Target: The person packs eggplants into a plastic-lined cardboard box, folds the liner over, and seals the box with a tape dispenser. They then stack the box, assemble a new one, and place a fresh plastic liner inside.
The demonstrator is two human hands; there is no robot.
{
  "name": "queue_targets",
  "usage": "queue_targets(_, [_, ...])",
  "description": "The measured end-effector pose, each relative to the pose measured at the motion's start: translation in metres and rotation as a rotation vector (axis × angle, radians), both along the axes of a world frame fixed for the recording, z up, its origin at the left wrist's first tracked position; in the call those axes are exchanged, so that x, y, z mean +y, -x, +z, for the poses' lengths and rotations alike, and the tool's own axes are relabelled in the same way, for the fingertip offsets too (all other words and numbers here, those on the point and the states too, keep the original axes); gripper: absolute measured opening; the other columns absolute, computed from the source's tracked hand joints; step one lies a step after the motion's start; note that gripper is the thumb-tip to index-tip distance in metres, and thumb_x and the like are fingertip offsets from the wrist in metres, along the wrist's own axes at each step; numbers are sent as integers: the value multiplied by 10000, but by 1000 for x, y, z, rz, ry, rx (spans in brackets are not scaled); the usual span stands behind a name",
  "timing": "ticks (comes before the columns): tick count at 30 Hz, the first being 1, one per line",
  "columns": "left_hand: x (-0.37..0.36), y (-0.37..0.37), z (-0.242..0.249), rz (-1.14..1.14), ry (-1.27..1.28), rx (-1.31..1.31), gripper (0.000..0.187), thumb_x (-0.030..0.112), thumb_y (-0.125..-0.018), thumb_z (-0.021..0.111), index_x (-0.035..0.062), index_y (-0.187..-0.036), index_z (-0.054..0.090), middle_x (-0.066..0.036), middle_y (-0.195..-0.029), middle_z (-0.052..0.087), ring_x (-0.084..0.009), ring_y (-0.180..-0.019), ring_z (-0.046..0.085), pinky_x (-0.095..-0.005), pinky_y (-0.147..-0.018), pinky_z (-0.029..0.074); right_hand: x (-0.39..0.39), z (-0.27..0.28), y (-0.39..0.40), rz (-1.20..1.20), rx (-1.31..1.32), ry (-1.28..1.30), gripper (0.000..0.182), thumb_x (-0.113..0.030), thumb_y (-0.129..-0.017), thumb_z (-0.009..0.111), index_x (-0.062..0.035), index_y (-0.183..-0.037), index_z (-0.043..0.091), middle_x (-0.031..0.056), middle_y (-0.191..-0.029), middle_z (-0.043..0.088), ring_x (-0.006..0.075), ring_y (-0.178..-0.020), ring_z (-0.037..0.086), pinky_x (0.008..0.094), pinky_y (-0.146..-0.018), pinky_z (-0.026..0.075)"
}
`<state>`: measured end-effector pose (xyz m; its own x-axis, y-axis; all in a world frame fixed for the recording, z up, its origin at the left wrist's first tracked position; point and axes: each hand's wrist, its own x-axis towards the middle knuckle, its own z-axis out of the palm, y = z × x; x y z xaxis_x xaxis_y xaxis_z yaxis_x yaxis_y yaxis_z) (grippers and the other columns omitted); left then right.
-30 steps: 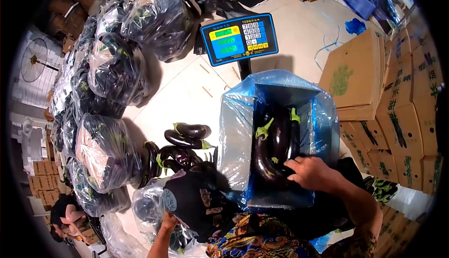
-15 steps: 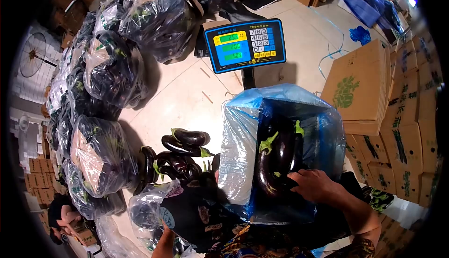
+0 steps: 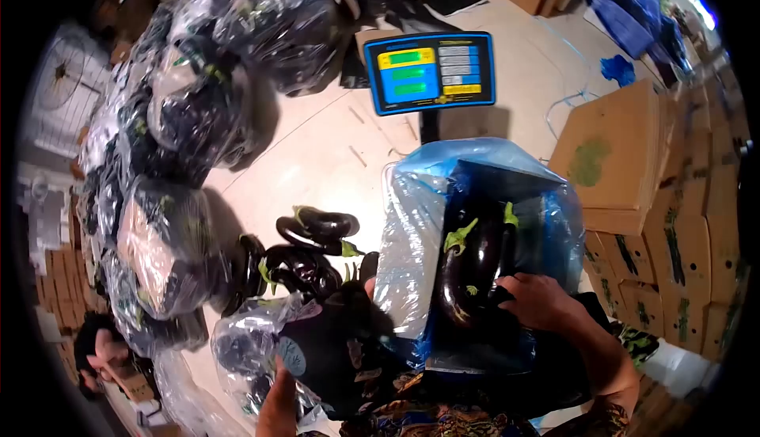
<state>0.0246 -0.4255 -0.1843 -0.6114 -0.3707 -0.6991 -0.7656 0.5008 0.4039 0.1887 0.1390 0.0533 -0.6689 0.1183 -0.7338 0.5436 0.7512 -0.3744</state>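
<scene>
head view: one dark box (image 3: 500, 182), lined with blue plastic (image 3: 408, 263) folded outward over its rim, presumably to keep the lining open and the walls covered. contents: glossy purple eggplants (image 3: 475, 259), set lengthwise beside each other, a layout that seems to suit their long, curved form. right hand (image 3: 542, 298): reaches over the near right part of the box, fingers bent against the lower end of the eggplants, perhaps to steady or settle them; the grip is partly hidden, so whether it closes round one cannot be told. left hand (image 3: 277, 397): at the edge of dark cloth (image 3: 324, 350), beside a clear plastic bag (image 3: 245, 342); its grip cannot be told either. loose eggplants (image 3: 305, 271): on the pale floor left of the box, within easy reach. filled bags (image 3: 178, 255): massed farther left, leaving floor between. writing: scale display (image 3: 431, 73), beyond the box and turned to the wearer, likely for easy viewing; green readouts lit, digits and lettering too blurred to read. cardboard (image 3: 617, 156): smudged green print, no legible brand. stacked cartons (image 3: 673, 279): dark markings, illegible. dark cloth: round pale emblem (image 3: 291, 355), wording unclear.
</scene>
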Motion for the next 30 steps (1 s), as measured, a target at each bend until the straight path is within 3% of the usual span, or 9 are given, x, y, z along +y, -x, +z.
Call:
queue_targets(5, [-24, -8, -14, -8, 29, 84, 249, 160, -786, 676, 11, -984, 643, -51, -787, 655, -179, -628, 600, -316, -544, 472, -5, -4, -3, 62, 299, -58, 405, -196, -859, 650, -66, -1232, 558, 186, -1135, 618, 367, -1041, 599, 410, -888, 492])
queue_targets(6, [-47, -12, -32, -26, -51, 157, 344, 269, -771, 718, -6, -964, 644, -43, -774, 645, -175, -637, 598, -326, -574, 481, -5, -7, -4, 44, 310, -39, 424, -145, -828, 664, -59, -1229, 557, 190, -1106, 626, 374, -1013, 605, 412, -872, 495])
queue_targets(8, [-52, -13, -1, 58, -349, 153, 446, 344, -760, 746, -17, -1001, 646, -45, -829, 654, -169, -710, 605, -310, -669, 492, -1, -27, -14, -22, 407, 9, 481, -30, -757, 684, -43, -1223, 564, 193, -1051, 638, 378, -960, 615, 395, -841, 495])
queue_targets(11, [11, -20, 149, 144, -395, 22, 525, 399, -771, 721, -23, -1074, 645, -70, -987, 654, -172, -910, 598, -305, -815, 468, -1, -35, -9, -112, 237, 32, 419, -31, -777, 673, -20, -1188, 598, 161, -983, 649, 333, -880, 628, 368, -806, 499])
queue_targets(13, [-45, -33, 106, 28, -366, -46, 630, 429, -770, 709, -20, -1195, 588, -95, -1125, 621, -201, -1057, 568, -309, -911, 449, -5, -30, 2, -131, 227, 49, 400, -36, -790, 665, -5, -1184, 598, 163, -960, 646, 309, -851, 626, 362, -788, 498])
queue_targets(15, [-38, -46, 107, 59, -403, 84, 830, 273, -764, 755, -8, -1431, 348, -127, -1350, 506, -222, -1224, 491, -323, -1057, 366, -11, -27, 11, -124, 258, 58, 388, -40, -802, 657, 8, -1182, 597, 166, -938, 642, 291, -824, 621, 357, -773, 497])
queue_targets(21, [-39, -68, 41, 20, -184, 434, 719, 146, -774, 753, 13, -1380, 391, -131, -1219, 591, -210, -1103, 563, -315, -968, 429, -23, -21, 32, -31, 383, 20, 367, -83, -837, 637, 30, -1183, 595, 172, -907, 643, 282, -793, 608, 354, -758, 494])
queue_targets(24, [-18, -58, -6, -73, 125, 442, 776, 371, -731, 778, 8, -1336, 456, -196, -1164, 617, -299, -1046, 599, -364, -941, 451, -27, -12, 40, -75, 386, 34, 355, -115, -857, 622, 34, -1178, 598, 162, -909, 647, 259, -803, 612, 353, -755, 497])
queue_targets(30, [-31, -28, 24, -83, 320, 501, 852, 405, -692, 776, 31, -1382, 445, -258, -1200, 611, -406, -1120, 581, -430, -978, 442, -23, -24, 32, -61, 376, 11, 346, -145, -862, 617, 28, -1161, 601, 133, -834, 635, 220, -741, 588, 337, -720, 495])
